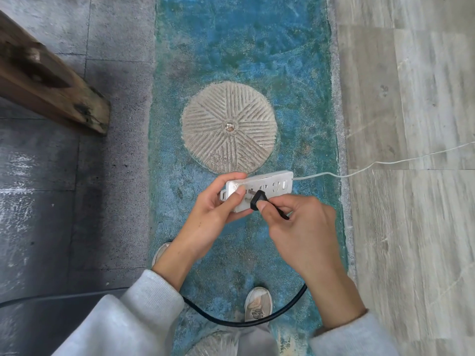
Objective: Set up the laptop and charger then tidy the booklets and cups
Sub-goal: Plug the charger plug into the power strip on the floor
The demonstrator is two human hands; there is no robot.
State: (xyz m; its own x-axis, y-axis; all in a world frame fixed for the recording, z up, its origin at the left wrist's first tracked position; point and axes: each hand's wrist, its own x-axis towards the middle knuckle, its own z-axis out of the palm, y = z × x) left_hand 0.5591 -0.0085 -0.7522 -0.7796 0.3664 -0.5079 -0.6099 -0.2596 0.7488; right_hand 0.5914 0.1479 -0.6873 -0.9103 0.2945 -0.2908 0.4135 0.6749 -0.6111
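Person standing on a blue-green painted floor strip (257, 60) with a round grooved stone disc (228, 127) set into it; shoes visible below

Left hand (205, 211) wrapped around the near end of a white rectangular plastic power strip (259, 190), held up off the floor, thumb lying on its socket face. Strip's thin white cord (385, 163) trails off right across pale wood-look boards

Right hand (298, 227) pinching a black angled charger plug (258, 200) between thumb and fingers, metal prongs aimed at a socket, not yet seated as far as I can tell. Thick black cable (244, 321) loops down under both wrists

Step in hand: plugging in the charger, early in the task. Laptop, booklets, cups not in view

Next move likely needs prongs lined up square with the slots, then a firm push while the left hand braces the strip
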